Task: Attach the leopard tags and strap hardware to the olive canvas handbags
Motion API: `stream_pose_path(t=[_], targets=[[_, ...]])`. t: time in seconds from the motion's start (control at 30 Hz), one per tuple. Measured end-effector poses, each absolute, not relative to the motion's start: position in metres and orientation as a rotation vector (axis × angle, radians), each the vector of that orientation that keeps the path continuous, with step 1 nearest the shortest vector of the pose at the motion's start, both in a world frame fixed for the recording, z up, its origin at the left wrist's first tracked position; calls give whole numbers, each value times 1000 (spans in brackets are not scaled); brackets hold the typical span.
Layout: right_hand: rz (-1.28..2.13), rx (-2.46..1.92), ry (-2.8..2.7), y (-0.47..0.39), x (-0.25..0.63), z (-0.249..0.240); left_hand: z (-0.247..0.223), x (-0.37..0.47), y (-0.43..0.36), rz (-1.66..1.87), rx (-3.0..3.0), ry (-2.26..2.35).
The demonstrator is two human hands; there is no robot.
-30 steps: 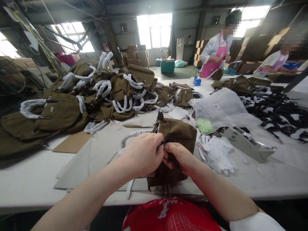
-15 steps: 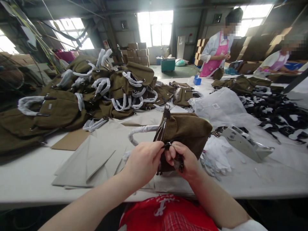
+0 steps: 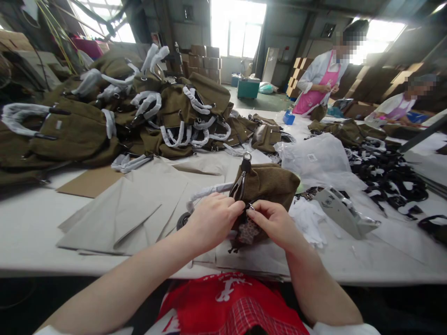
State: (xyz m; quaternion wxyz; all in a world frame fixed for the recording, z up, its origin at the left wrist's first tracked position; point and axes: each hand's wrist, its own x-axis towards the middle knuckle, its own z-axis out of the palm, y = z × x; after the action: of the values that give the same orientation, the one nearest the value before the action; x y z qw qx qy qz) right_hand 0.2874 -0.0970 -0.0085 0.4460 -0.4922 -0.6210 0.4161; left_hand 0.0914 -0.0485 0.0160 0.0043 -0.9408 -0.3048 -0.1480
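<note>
A brown corduroy bag (image 3: pixel 274 184) stands on the table in front of me, its zipped end and a black tab with a metal ring facing me. My left hand (image 3: pixel 216 216) is closed at the bag's zipped end, pinching a small dark part there. Close beside it, my right hand (image 3: pixel 274 221) pinches a small metal clasp between thumb and fingers. Below the clasp hangs a patterned, flower-like charm (image 3: pixel 248 231). A white-wrapped handle (image 3: pixel 206 190) curves out to the left of the bag.
Olive bags (image 3: pixel 77 132) with wrapped handles are heaped at the left. Grey sheets (image 3: pixel 104 214) lie nearer. To the right are a plastic bag (image 3: pixel 314 156), white gloves (image 3: pixel 309 218), a grey metal device (image 3: pixel 344 209) and black straps (image 3: pixel 394 177). Two people work at the back right.
The view has shifted. My right hand has turned and opened out from its curled grip, now pinching the clasp by the fingertips, and the charm hangs in plain view.
</note>
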Motion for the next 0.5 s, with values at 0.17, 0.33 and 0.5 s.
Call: stream_pose_path(t=[0.17, 0.33, 0.5], targets=[[1126, -1093, -1276, -95, 277, -28, 14, 89, -52, -615, -2985, -948], [612, -1201, -1595, -101, 285, -14, 16, 81, -45, -619, -2968, -975], [-53, -1206, -1969, -84, 312, 44, 18, 74, -44, -558, -2941, -837]])
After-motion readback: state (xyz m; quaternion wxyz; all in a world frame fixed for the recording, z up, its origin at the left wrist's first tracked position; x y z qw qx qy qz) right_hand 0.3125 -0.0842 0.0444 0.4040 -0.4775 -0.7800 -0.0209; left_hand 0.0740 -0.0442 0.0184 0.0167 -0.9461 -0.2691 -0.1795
